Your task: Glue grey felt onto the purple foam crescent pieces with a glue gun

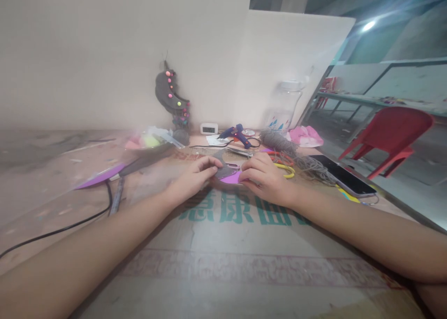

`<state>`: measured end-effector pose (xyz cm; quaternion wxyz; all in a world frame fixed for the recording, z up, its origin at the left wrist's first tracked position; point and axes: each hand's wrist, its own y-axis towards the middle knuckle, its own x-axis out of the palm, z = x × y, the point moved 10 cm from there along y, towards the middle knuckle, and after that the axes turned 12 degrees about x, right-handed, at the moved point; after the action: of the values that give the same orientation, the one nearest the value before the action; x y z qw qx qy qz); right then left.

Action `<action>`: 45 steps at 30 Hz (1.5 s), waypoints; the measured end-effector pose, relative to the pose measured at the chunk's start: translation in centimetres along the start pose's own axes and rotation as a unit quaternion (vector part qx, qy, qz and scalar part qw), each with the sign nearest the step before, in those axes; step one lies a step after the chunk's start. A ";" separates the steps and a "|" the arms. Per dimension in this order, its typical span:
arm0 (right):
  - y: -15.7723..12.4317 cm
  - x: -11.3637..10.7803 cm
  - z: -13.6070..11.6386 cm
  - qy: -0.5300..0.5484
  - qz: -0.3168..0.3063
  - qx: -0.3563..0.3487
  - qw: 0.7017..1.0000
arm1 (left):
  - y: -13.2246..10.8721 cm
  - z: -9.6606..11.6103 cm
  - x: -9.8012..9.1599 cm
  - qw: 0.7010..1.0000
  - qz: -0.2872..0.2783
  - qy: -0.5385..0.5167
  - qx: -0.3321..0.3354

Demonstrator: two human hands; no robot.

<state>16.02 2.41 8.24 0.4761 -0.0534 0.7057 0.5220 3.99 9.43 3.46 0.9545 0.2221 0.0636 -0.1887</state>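
Note:
A flat piece, partly grey like the yarn and partly bare purple (pixel 230 178), lies low over the table between my hands. My left hand (pixel 200 172) is closed on its grey left end, thumb and fingers together. At the purple right edge, my right hand (pixel 265 175) is bent in a pinch; its fingertips are partly hidden. A small pale strip (pixel 233 166) shows above the purple part. Just behind are scissors with metal blades (pixel 240 152), and a yellow handle loop (pixel 287 171) sits beside my right hand.
Behind stand a blue glue gun (pixel 237 133), a small digital clock (pixel 209 128) and a clear bottle (pixel 282 107). Grey yarn (pixel 279 141) and a phone (pixel 344 174) lie right. A black cable (pixel 70 227) crosses left. A grey crescent decoration (pixel 167 93) hangs on the wall.

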 end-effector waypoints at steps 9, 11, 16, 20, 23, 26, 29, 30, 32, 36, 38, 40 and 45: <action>0.1 0.5 -0.4 0.015 -0.036 -0.004 0.999 | 0.0 0.2 -0.5 1.000 0.020 0.017 0.008; 0.1 0.6 -0.8 0.011 -0.047 -0.014 0.999 | 0.0 0.0 -0.7 0.999 0.031 0.020 0.003; -1.0 -0.5 -4.1 -0.001 -0.051 -0.125 0.991 | -0.1 -1.1 -1.2 0.998 0.054 0.011 -0.026; -2.9 -1.6 -7.4 -0.006 -0.040 -0.259 0.965 | -0.1 -1.8 -1.3 0.998 0.057 0.001 -0.038; -1.6 -1.4 -5.7 0.008 -0.044 -0.161 0.986 | -0.1 -1.5 -1.2 0.998 0.051 0.013 -0.026; 0.4 -1.8 0.7 0.089 0.018 0.090 0.992 | 0.1 -0.5 -1.0 0.998 0.033 0.044 0.017; 0.0 -0.7 7.3 0.216 0.035 0.308 0.926 | 0.0 0.1 -0.7 0.998 0.018 0.051 0.036; -0.4 0.4 8.7 0.271 0.011 0.357 0.894 | 0.0 0.2 -0.6 0.998 0.015 0.046 0.033; -1.1 2.9 9.8 0.386 -0.060 0.411 0.823 | -0.1 0.3 -0.4 0.999 0.009 0.030 0.024; -1.8 6.2 7.9 0.566 -0.189 0.411 0.689 | -0.1 0.6 0.1 1.000 -0.004 -0.005 0.020; -2.1 6.9 6.6 0.618 -0.233 0.407 0.630 | -0.1 0.5 0.2 1.000 -0.008 -0.014 0.011; -2.3 7.2 6.1 0.638 -0.249 0.411 0.602 | -0.2 0.3 0.4 1.000 -0.016 -0.009 0.006; -2.1 6.0 7.8 0.526 -0.182 0.430 0.711 | -0.2 0.5 0.5 0.995 -0.047 0.074 0.041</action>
<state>18.77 10.09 2.41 0.0848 -0.2364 0.9668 -0.0467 4.43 8.85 3.73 0.9273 0.2713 0.1369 -0.2184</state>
